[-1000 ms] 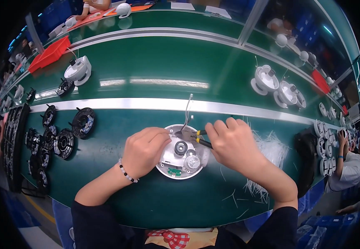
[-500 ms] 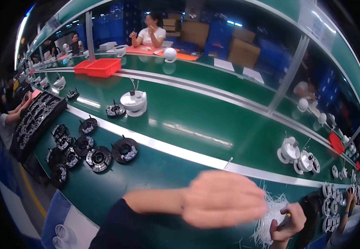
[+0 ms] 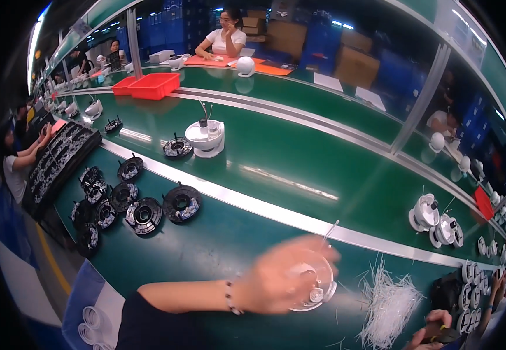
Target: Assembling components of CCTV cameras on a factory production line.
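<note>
Hands first. The left hand (image 3: 285,277) is blurry, and it lies over a round white part (image 3: 314,286) on the green table (image 3: 218,251). Its fingers curl on the part and seem to hold it. A thin wire (image 3: 330,229) sticks up from the part. The right hand (image 3: 433,332) is down in the bottom corner, mostly cut off by the picture's edge. It grips something small and dark, but I cannot tell what it is.

Just right of the white part lies a pile of thin white ties (image 3: 390,303). Left of the arm, the green table has open room up to a bunch of black round parts (image 3: 142,207). A silver strip (image 3: 276,213) runs along the far edge of that room. Past it is the wide green belt (image 3: 323,157), with a white part (image 3: 205,139) riding on it and lots of bare room around.

A red tray (image 3: 155,86) sits at the far left of the belt. Brown cardboard boxes (image 3: 288,38) and blue crates (image 3: 328,41) are stacked behind. 2 white round parts (image 3: 436,221) sit on the right, near the belt's edge.
</note>
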A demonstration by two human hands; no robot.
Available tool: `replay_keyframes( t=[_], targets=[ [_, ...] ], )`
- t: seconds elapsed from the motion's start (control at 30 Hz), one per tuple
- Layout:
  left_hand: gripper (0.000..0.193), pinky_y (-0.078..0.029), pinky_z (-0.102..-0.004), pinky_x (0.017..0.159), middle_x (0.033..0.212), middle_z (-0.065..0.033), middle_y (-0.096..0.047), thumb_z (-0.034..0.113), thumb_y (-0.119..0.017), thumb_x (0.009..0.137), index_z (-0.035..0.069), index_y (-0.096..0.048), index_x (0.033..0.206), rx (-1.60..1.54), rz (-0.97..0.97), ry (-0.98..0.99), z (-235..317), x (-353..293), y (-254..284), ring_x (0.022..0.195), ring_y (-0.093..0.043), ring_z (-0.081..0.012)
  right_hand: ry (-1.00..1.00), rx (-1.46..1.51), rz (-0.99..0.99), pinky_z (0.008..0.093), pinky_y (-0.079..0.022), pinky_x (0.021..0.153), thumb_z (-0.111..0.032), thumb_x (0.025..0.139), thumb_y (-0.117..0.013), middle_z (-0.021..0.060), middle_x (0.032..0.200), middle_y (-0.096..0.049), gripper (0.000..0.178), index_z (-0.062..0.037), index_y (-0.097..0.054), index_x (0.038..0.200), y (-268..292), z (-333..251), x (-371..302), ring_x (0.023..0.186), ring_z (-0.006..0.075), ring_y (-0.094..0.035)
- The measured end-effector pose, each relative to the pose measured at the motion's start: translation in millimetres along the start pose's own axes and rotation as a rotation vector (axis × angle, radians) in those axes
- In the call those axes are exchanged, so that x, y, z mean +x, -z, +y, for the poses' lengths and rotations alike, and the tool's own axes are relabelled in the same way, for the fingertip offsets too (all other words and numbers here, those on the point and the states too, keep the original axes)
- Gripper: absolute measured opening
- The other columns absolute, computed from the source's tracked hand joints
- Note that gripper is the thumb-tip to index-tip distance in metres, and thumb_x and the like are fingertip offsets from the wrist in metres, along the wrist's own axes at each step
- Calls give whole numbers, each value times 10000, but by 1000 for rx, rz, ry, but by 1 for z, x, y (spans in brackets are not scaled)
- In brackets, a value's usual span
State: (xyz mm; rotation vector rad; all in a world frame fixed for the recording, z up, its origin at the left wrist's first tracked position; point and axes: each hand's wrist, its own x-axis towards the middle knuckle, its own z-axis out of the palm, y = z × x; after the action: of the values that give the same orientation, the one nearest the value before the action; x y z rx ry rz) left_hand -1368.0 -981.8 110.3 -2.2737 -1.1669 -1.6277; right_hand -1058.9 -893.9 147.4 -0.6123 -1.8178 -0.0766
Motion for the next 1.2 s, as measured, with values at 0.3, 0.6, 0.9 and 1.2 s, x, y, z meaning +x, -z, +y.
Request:
replay_keyframes(
  t=[0.3,0.6,0.9,1.2],
  targets=[
    [639,-522,-271,584,1234,-179,-429,238,-525,872,75,-160,1371,-604,-209,1295,-13,-66,-8,915,-567,-182,-1093,2077,-680,302,-310,594,-356,695,-663,18,750,-404,591,-80,-488,1187,-48,-26,-83,678,171,-370],
    [402,-560,-332,555,1015,-176,-541,159,-395,863,5,-299,1223,-1257,281,1394,-50,-35,-8,708,-630,-242,-1670,2012,-636,323,-311,672,-376,711,-607,33,811,-357,579,-91,-429,1183,-59,-43,-127,726,184,-346],
    [547,-547,-367,705,1214,-185,-412,267,-502,853,-39,-289,1255,-952,577,1384,-245,-3,-5,891,-607,-310,-1507,2121,-740,330,-319,658,-368,702,-610,58,856,-420,655,-71,-403,1248,-75,-36,-141,732,197,-372],
    [782,-504,-457,666,1265,-136,-378,359,-657,722,110,-205,1308,-632,1366,1273,-279,-38,76,1041,-497,-336,-1609,2060,-532,340,-316,703,-364,718,-608,32,868,-409,570,-95,-431,1189,-67,-36,-139,777,196,-368]
  ],
)
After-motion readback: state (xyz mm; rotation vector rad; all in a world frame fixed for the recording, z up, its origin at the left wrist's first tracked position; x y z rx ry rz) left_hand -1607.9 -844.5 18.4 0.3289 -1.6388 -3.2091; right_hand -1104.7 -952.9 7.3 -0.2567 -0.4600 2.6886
